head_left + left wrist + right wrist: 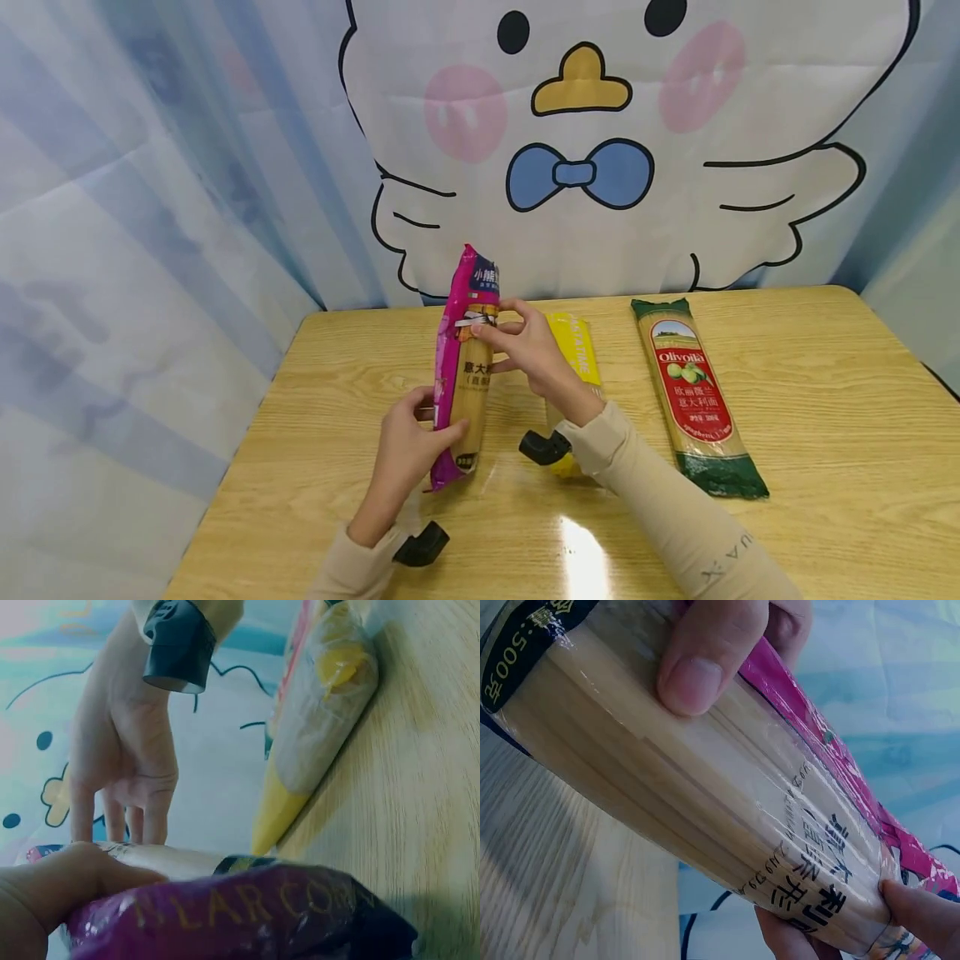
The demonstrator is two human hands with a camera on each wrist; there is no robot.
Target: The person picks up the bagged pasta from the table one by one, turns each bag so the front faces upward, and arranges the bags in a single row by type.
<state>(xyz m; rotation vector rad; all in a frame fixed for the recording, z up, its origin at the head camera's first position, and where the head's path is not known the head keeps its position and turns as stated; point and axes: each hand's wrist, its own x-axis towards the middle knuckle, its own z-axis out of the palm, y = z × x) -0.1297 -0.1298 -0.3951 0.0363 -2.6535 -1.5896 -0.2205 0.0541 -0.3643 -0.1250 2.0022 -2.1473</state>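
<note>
A pink-edged pack of spaghetti stands tilted upright between both hands, its clear front showing pale strands. My left hand grips it low, thumb across the front. My right hand holds its upper right side, thumb on the printed front and fingers behind. In the right wrist view the spaghetti pack fills the picture, with the left thumb pressed on it at the top. From the left wrist, its purple end shows close by, and the right hand reaches down to it.
A yellow pasta pack lies on the wooden table, partly hidden beneath the right forearm. Further right lies a green-ended Olivoila spaghetti pack. A curtain with a cartoon chick hangs behind the table.
</note>
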